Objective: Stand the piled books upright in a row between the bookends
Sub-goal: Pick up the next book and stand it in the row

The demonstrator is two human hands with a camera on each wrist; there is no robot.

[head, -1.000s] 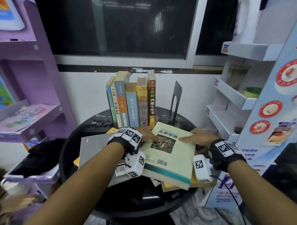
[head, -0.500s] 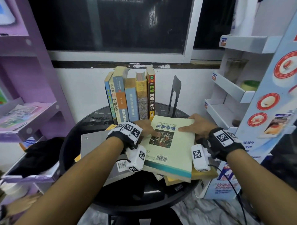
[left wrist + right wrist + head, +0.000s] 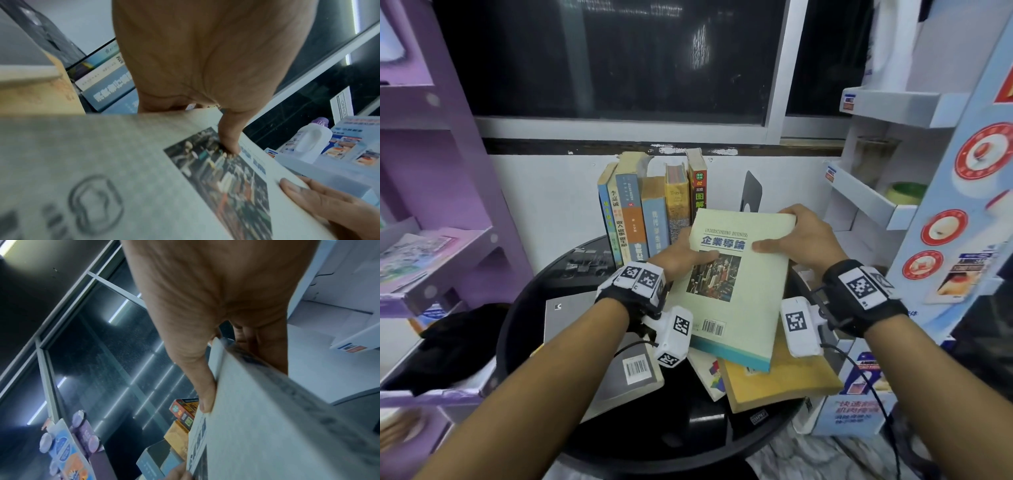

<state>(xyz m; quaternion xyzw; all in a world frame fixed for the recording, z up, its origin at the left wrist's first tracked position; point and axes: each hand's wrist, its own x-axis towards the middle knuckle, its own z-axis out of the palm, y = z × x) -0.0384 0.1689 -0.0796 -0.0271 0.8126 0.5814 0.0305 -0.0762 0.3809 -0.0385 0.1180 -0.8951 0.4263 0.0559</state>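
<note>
A pale green book (image 3: 736, 281) with a photo on its cover is lifted off the pile, its far end raised. My left hand (image 3: 685, 253) grips its left edge, thumb on the cover (image 3: 228, 142). My right hand (image 3: 798, 236) grips its top right corner, thumb on the cover (image 3: 205, 395). Behind it, several books (image 3: 650, 209) stand upright in a row on the round black table (image 3: 524, 318). A black bookend (image 3: 751, 192) stands to the right of the row, with a gap between. A grey book (image 3: 585, 342), a yellow book (image 3: 784, 380) and a white one (image 3: 709, 373) lie flat below.
A purple shelf unit (image 3: 438, 212) stands at the left, with a dark cloth (image 3: 448, 342) below it. White display shelves (image 3: 876, 192) and a blue printed panel (image 3: 962, 219) stand at the right. A dark window (image 3: 619, 58) is behind the table.
Both hands have lifted the pale green book off the pile and tilted its far end upward. The yellow book beneath it now shows.
</note>
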